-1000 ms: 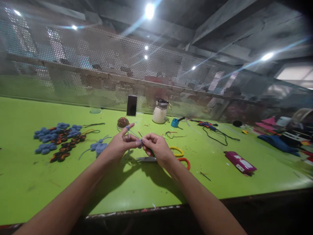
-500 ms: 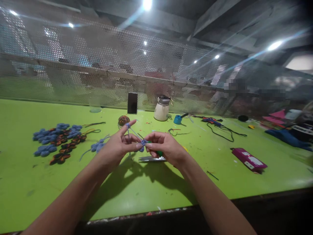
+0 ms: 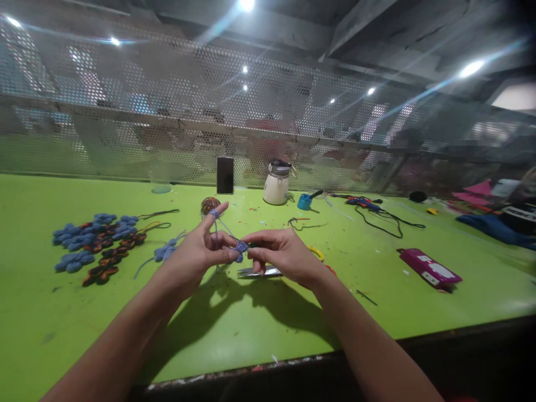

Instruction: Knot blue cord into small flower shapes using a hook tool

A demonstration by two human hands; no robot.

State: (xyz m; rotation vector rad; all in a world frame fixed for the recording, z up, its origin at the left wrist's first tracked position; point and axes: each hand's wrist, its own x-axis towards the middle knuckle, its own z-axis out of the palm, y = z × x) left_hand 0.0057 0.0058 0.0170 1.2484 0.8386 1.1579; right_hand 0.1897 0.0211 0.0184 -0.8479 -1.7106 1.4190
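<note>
My left hand pinches a small blue-purple crochet piece between thumb and fingers. From that piece a strand of yarn runs up and loops around the raised left index finger. Close against its right side, my right hand is closed on a crochet hook, whose green handle is almost wholly hidden by the fingers. Below the right hand lie scissors with yellow and orange handles, partly covered. A blue crochet flower with loose yarn ends rests just beyond my left wrist.
Blue flowers and dark orange-black flowers lie at left. Behind my hands are a multicoloured yarn ball, a phone, a white jar and a blue pot. A glue gun and magenta case are at right.
My right fingers have shifted around the hook, and its green handle, plain to see before, is now mostly hidden. The crochet piece has moved slightly left. More of the scissors' handles shows.
</note>
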